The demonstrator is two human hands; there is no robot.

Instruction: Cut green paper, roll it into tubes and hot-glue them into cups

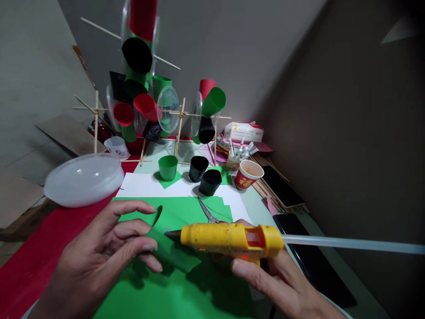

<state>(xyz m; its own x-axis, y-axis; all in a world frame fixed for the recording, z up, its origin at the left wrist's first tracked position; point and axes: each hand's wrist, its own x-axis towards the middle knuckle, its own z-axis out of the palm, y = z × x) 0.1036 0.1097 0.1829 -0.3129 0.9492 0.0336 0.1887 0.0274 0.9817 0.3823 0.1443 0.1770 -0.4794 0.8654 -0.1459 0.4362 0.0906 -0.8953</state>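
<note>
My right hand (282, 279) grips a yellow hot glue gun (212, 235), its dark nozzle pointing left and a small red light lit on its side. From its back end a long translucent glue stick (348, 243) runs off to the right. Between the fingers of my left hand (109, 248) is a green paper strip (175, 252), one end curled up by the fingertips. The nozzle tip is close to this strip; whether it touches I cannot tell. Beneath both hands lie green paper sheets (199, 297). Scissors (207, 210) rest just beyond, their handles partly hidden.
Behind stand a green paper cup shape (168, 168), black ones (210, 182), a red paper cup (249, 174) and a cup of markers (233, 164). Stick frames (181, 124) bear red, green and black tubes. A plastic lid (84, 179) lies left, a dark tablet (315, 261) right.
</note>
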